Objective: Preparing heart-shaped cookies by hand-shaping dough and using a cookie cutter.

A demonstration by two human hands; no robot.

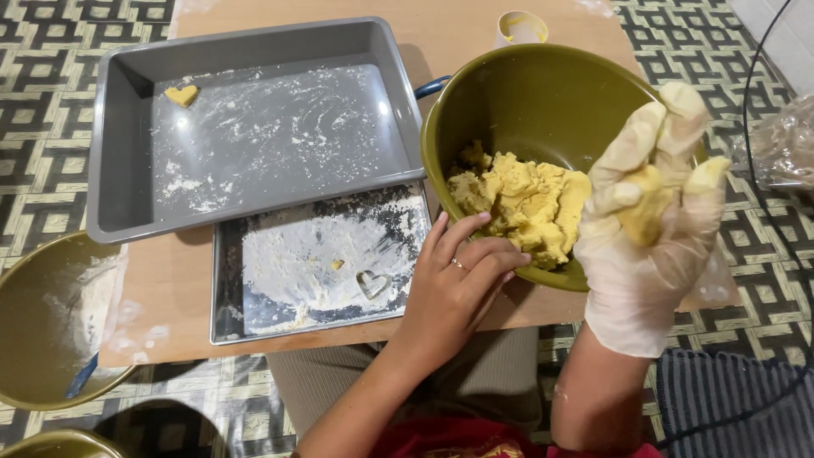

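One heart cutout (181, 94) in grey tray (119, 153); most dough (521, 203) left in bowl (526, 80); gloved right hand (649, 229) fingers clamped on dough lump (644, 208), bare left hand (454, 293) fingers loosely apart on rim

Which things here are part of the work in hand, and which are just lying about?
In use: gloved right hand holding a dough piece; bare left hand on the green bowl; dough; floured tray; heart cutter; grey pan.
Lying about: cup; plastic bag.

Olive bowl (51, 331) cut off at left edge, plastic bag (784, 144) blurred and cropped right
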